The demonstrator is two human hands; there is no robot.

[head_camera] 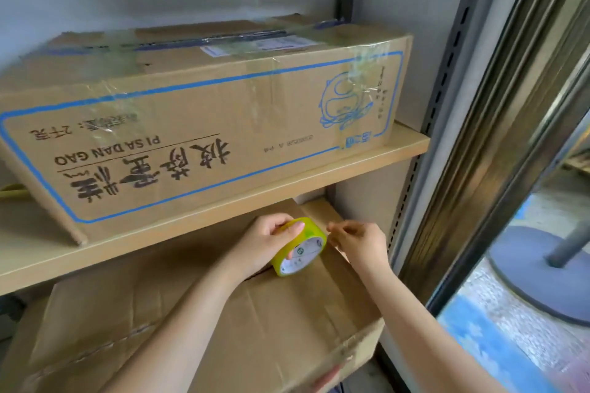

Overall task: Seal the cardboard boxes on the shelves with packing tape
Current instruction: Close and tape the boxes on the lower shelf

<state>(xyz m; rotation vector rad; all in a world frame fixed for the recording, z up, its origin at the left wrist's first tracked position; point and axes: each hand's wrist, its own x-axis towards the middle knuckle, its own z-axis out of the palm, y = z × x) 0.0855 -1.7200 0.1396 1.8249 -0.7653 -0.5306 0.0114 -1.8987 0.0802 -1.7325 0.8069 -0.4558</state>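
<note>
The tape roll [298,247], yellow-green with a white printed core, stands on edge at lower centre of the frame, on top of the lower box [204,306], close to that box's far end. The left hand [265,241] grips it, fingers curled over the rim and thumb on the near side, evidently to steady the roll while tape is drawn off. The right hand [359,241], just to the right of the roll, has thumb and forefinger pinched together at the roll's edge; the tape itself is too clear to make out, so whether a free end is in the pinch cannot be confirmed. The position suggests the end is being picked or pulled toward the box's far right side.

The lower box carries creases and a flap seam running beneath the roll; no tape is visible across it, so sealing here is judged barely begun. The box projects forward of the shelf [335,166] above it, presumably for access to its top.

The upper box [204,112], in the upper half of the frame, rests on that shelf with its print inverted and clear tape wrinkled over its top and corners; it appears already sealed.

At right are a slotted shelf upright [447,67] and a metal frame [498,124].
</note>
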